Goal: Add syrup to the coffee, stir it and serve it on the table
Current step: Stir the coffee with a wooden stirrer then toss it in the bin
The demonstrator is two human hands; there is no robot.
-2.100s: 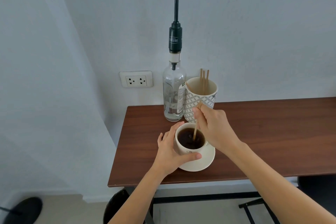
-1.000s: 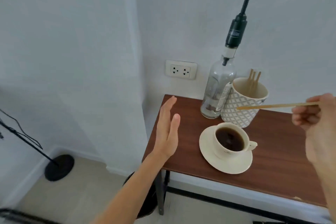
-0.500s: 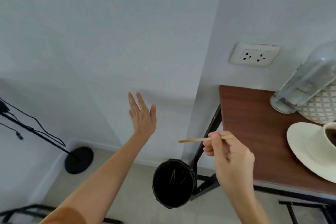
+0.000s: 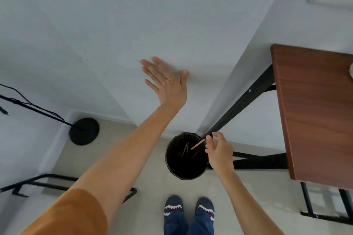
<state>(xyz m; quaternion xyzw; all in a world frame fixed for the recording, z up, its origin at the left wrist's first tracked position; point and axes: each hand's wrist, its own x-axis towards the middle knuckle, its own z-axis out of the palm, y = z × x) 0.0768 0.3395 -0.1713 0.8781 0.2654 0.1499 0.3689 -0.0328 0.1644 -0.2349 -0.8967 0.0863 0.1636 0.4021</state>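
One black bin (image 4: 186, 168) beside table (image 4: 313, 112), about three used sticks inside. Right hand (image 4: 218, 150) pinching one stir stick (image 4: 198, 144) above; left hand (image 4: 166, 82) spread wide, empty.

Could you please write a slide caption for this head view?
Right hand holds a used stir stick over the black bin beside the table; left hand open.

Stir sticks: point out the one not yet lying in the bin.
It is the stir stick pinched in the right hand, held over the black bin. The other sticks lie down inside the bin, untouched.
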